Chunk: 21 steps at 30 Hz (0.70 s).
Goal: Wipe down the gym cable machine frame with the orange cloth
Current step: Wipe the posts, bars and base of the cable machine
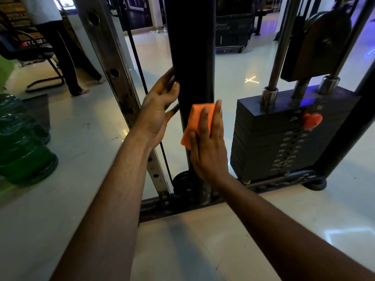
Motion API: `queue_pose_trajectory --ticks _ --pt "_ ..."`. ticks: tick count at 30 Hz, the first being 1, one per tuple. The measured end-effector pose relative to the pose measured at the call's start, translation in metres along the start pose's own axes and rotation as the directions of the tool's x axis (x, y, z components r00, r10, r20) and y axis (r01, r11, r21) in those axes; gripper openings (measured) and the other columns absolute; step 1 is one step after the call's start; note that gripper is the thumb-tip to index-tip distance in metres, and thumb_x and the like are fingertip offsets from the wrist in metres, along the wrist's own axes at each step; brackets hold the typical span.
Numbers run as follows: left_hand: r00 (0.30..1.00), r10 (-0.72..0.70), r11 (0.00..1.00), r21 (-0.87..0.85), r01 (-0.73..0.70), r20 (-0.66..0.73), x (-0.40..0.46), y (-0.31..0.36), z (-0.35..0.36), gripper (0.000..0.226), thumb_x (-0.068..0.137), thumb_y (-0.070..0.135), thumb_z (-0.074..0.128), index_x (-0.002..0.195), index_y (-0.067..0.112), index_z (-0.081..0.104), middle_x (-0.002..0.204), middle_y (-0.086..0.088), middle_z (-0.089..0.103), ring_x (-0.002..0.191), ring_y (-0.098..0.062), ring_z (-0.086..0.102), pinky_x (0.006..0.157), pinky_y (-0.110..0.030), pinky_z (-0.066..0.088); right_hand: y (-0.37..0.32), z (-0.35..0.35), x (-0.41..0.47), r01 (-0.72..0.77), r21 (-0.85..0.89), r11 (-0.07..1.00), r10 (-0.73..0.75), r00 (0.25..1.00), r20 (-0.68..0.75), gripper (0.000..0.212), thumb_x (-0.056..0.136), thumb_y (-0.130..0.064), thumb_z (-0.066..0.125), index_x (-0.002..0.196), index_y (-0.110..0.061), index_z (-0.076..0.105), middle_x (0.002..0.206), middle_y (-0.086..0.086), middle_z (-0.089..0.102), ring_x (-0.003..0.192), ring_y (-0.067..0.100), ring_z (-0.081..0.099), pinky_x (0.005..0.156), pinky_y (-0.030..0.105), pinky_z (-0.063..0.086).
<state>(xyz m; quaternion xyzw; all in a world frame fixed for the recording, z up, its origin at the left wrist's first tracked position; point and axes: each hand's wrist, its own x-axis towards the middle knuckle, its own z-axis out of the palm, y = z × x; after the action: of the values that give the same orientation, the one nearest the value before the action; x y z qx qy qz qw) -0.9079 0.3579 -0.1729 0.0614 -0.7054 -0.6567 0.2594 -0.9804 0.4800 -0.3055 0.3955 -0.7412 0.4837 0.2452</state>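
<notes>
Head view, single frame. At centre stands the black upright post point(191, 57) of the cable machine, running from the top edge down to the base rail point(182, 207) low in the frame; the right hand point(207, 145) lies flat against the post's lower front, fingers straight and together, pressing the orange cloth point(199, 114) onto the metal; the cloth is folded, showing above and to the left of the fingers, just below mid-height of the frame; this grip is an open-handed press, not a pinch. The left hand point(159, 110) sits at the post's left edge, slightly higher; its grip is loose, fingers and thumb lightly curved and touching the side of the post, with nothing held inside.

Left of centre a grey steel rail with round holes point(121, 88) slants from the upper left down to the base; a thin black cable point(140, 67) runs between it and the post. Right of centre sits the black weight stack point(284, 138) with an orange selector pin point(311, 121) at its upper front; chrome guide rods point(279, 57) rise from its top; a pulley housing point(318, 43) hangs at upper right. Green water jugs point(22, 138) lie at the left edge on the pale tiled floor point(182, 250); a person's legs point(67, 63) and a chair point(32, 53) occupy the upper left.
</notes>
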Motion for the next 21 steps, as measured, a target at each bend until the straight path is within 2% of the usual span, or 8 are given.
queue_pose_trajectory --ticks 2,3,7,9,11,15,18,21 --pt "1.0 0.006 1.0 0.019 -0.006 -0.002 -0.001 0.0 0.001 0.053 0.108 0.031 0.056 0.16 0.03 0.048 0.159 0.009 0.056 0.149 -0.017 0.051 0.124 -0.058 0.04 -0.007 -0.001 0.017 0.011 0.01 1.0 -0.01 0.999 -0.052 0.077 0.115 -0.042 0.045 0.17 -0.028 -0.007 0.176 -0.008 -0.027 0.168 0.034 0.0 0.11 0.063 0.054" --pt "1.0 0.006 1.0 0.021 -0.006 -0.002 -0.002 -0.001 0.002 0.056 0.105 0.034 0.057 0.16 0.031 0.048 0.159 0.009 0.056 0.149 -0.017 0.051 0.124 -0.058 0.04 -0.006 0.0 0.015 0.014 0.0 1.0 -0.014 0.998 -0.058 0.078 0.115 -0.041 0.047 0.171 -0.028 -0.007 0.177 -0.007 -0.027 0.168 0.034 0.001 0.111 0.063 0.053" --pt "1.0 0.01 1.0 0.02 -0.01 0.005 -0.003 -0.003 0.004 0.051 0.111 0.03 0.055 0.162 0.032 0.046 0.158 0.012 0.057 0.148 -0.014 0.051 0.124 -0.058 0.04 0.016 0.009 -0.032 0.027 -0.067 0.997 -0.024 0.998 0.053 0.099 0.112 -0.037 0.057 0.165 -0.048 -0.025 0.176 -0.003 -0.033 0.167 0.042 0.0 0.118 0.069 0.044" --pt "1.0 0.006 1.0 0.027 -0.006 0.006 -0.002 -0.003 0.002 0.05 0.112 0.03 0.053 0.162 0.033 0.045 0.158 0.012 0.057 0.148 -0.013 0.051 0.124 -0.058 0.04 0.018 0.008 -0.034 0.045 -0.044 0.998 -0.042 0.997 0.067 0.093 0.113 -0.041 0.051 0.164 -0.05 -0.026 0.176 -0.003 -0.032 0.167 0.042 -0.001 0.119 0.069 0.042" --pt "1.0 -0.006 0.999 0.045 0.005 0.021 -0.001 -0.004 0.002 0.051 0.113 0.034 0.053 0.163 0.036 0.043 0.159 0.011 0.056 0.148 -0.015 0.052 0.123 -0.059 0.041 0.006 0.003 -0.012 0.035 -0.027 0.999 -0.035 0.999 0.023 0.086 0.115 -0.044 0.045 0.165 -0.047 -0.024 0.178 0.0 -0.027 0.168 0.039 0.0 0.119 0.067 0.044" --pt "0.998 -0.052 0.996 0.079 0.05 0.029 -0.004 -0.017 0.0 0.051 0.112 0.043 0.052 0.162 0.039 0.043 0.157 0.011 0.057 0.145 -0.018 0.056 0.119 -0.06 0.045 -0.001 0.001 0.008 0.022 -0.012 1.0 -0.022 0.999 -0.037 0.08 0.115 -0.045 0.044 0.17 -0.036 -0.014 0.18 0.008 -0.018 0.168 0.035 0.003 0.115 0.064 0.049" --pt "0.996 -0.077 0.995 0.064 0.075 0.035 -0.008 -0.028 -0.001 0.048 0.112 0.041 0.052 0.16 0.041 0.046 0.154 0.014 0.06 0.143 -0.016 0.057 0.12 -0.06 0.045 0.017 0.01 -0.029 0.012 -0.064 0.998 -0.008 0.998 0.062 0.092 0.114 -0.041 0.052 0.166 -0.045 -0.024 0.179 0.014 -0.02 0.168 0.037 0.001 0.117 0.064 0.047" --pt "0.995 -0.094 0.994 0.062 0.091 0.04 -0.008 -0.033 -0.001 0.046 0.112 0.041 0.052 0.159 0.039 0.048 0.15 0.016 0.063 0.141 -0.015 0.059 0.119 -0.059 0.045 0.031 0.011 -0.047 0.028 -0.059 0.998 -0.021 0.992 0.128 0.092 0.114 -0.043 0.051 0.163 -0.049 -0.027 0.178 0.012 -0.024 0.168 0.039 0.001 0.116 0.066 0.047"
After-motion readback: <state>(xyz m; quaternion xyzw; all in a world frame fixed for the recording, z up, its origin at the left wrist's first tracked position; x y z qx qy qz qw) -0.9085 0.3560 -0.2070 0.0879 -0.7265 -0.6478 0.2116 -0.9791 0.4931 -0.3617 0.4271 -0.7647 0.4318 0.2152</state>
